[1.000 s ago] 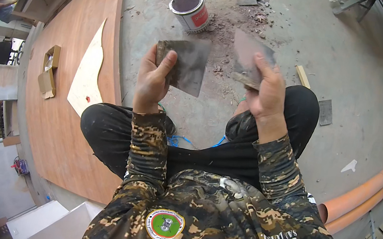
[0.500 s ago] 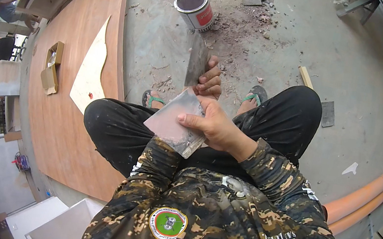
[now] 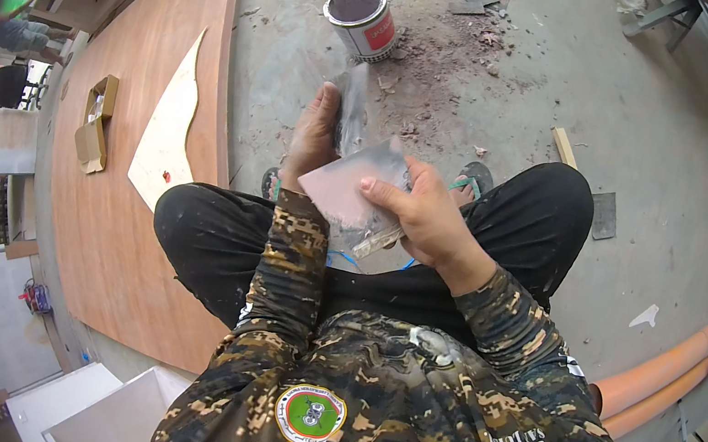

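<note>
My right hand (image 3: 442,221) grips a flat, translucent-looking putty scraper (image 3: 354,189), its thumb pressed on the face. Pale pink putty coats that face, and crumbly residue clings to its thicker lower edge. Just beyond it, my left hand (image 3: 316,136) is raised with the thumb up, closed on a thin grey scraper plate (image 3: 354,110) turned nearly edge-on and blurred. The right-hand scraper hides part of the left wrist area. On the floor ahead stands an open can (image 3: 362,23) with a red-and-white label and dark contents.
A large wooden panel (image 3: 108,256) lies at left, bearing a pale curved cutout (image 3: 170,127) and a small open cardboard box (image 3: 96,125). Dried crumbs (image 3: 455,47) litter the floor around the can. Orange pipes (image 3: 674,364) lie at right. Another person (image 3: 18,29) is far left.
My left hand has shifted left and turned, so its thumb shows where its fingers did; its plate has turned too. My right hand and its scraper have moved slightly right.
</note>
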The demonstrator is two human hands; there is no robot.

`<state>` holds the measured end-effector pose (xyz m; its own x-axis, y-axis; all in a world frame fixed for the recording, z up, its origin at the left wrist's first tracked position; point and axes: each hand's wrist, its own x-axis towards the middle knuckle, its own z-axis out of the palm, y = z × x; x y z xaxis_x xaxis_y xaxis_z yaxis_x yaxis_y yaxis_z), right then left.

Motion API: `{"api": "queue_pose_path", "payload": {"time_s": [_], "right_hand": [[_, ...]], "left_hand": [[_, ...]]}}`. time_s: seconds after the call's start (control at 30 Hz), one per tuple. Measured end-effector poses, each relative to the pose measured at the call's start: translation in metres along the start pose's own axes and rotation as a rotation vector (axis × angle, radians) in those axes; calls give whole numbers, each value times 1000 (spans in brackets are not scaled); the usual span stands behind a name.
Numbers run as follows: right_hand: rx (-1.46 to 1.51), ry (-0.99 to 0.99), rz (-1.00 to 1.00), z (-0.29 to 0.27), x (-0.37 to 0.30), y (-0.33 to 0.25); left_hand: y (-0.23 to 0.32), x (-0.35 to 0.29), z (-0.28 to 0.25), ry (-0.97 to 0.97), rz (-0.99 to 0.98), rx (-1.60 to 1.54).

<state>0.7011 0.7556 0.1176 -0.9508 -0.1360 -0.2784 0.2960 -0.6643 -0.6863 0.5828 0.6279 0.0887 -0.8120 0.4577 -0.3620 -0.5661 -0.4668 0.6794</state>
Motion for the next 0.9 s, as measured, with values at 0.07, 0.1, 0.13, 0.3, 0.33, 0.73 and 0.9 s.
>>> {"api": "queue_pose_path", "payload": {"time_s": [0.07, 0.1, 0.13, 0.3, 0.33, 0.73, 0.9], "right_hand": [[-11, 112, -75, -17, 7, 1], [-10, 110, -71, -20, 7, -10], [93, 202, -109, -23, 5, -29], [277, 441, -351, -44, 9, -47], [199, 376, -253, -42, 8, -40], [189, 371, -204, -30, 17, -16], [-377, 659, -643, -40, 20, -19]], "left_hand": [[3, 4, -8, -58, 76, 62], [6, 6, -16, -107, 158, 122], [8, 7, -18, -158, 240, 183], [10, 12, -8, -47, 413, 455], [9, 12, -1, 26, 478, 413], [23, -6, 1, -41, 486, 650], [29, -8, 1, -52, 417, 614]]}}
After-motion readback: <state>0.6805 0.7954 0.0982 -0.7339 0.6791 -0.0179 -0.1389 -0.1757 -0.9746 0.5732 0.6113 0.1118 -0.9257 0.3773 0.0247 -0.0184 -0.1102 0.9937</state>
